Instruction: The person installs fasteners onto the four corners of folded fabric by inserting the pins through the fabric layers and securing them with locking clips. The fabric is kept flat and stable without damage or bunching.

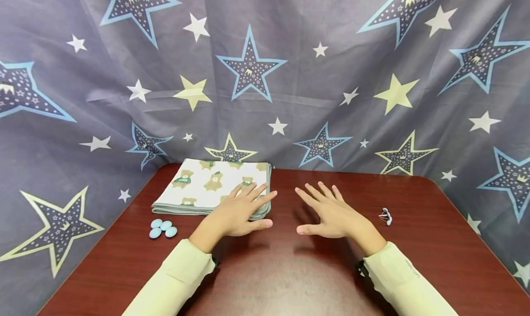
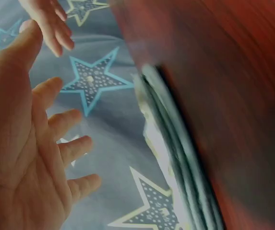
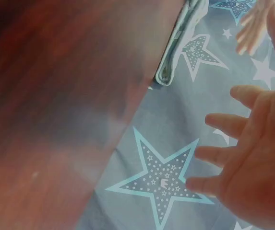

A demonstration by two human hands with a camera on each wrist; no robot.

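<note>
Both hands hover palm down over the table with fingers spread. My left hand (image 1: 240, 210) overlaps the near right corner of a folded white cloth (image 1: 215, 182) printed with bears and edged in grey-green. In the left wrist view that cloth's layered edge (image 2: 175, 139) lies beyond the fingertips, and the palm is bare. My right hand (image 1: 335, 212) is apart from the left, thumb pointing inward, with nothing in it. Nearest to it, on its right, lies a small bunch of pins with pale blue heads (image 1: 386, 216).
Several pale blue oval pieces (image 1: 166, 225) sit at the table's left, in front of the cloth. The dark red wooden table (image 1: 285, 270) ends at the back against a grey star-printed curtain (image 1: 290, 109), which also runs along both sides.
</note>
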